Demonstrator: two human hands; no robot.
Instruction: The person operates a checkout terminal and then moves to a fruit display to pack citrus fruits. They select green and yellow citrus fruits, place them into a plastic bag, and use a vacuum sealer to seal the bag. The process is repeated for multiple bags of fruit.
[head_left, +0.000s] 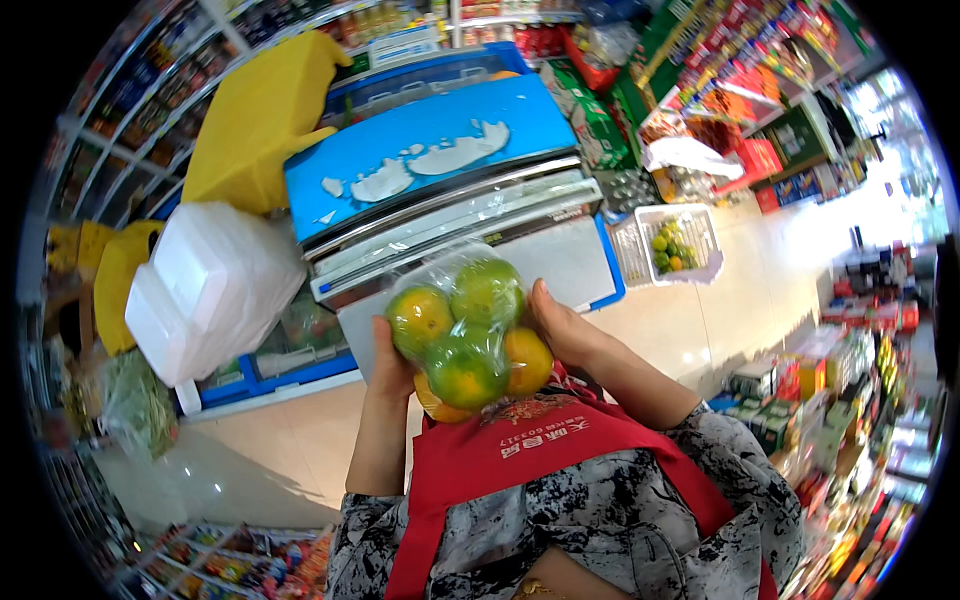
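Note:
Between my left hand (391, 364) and my right hand (564, 324) is a pack of green and orange citrus fruits (469, 337) wrapped in clear plastic film. Both thumbs show at its sides; most of the fingers are hidden beneath or behind it. The pack is held in front of a red apron (540, 450). Just beyond it stands a film-wrapping machine (457, 232) with a pale flat plate. A blue board (435, 142) with torn white patches covers the machine's top.
White foam trays (217, 285) are stacked at the left, beside a yellow cloth-like cover (262, 120). A white plastic basket (705, 217) with more citrus stands at the right on the tiled floor. Below the trays lies a bag of green vegetables (139, 401). Stocked shelves surround the area.

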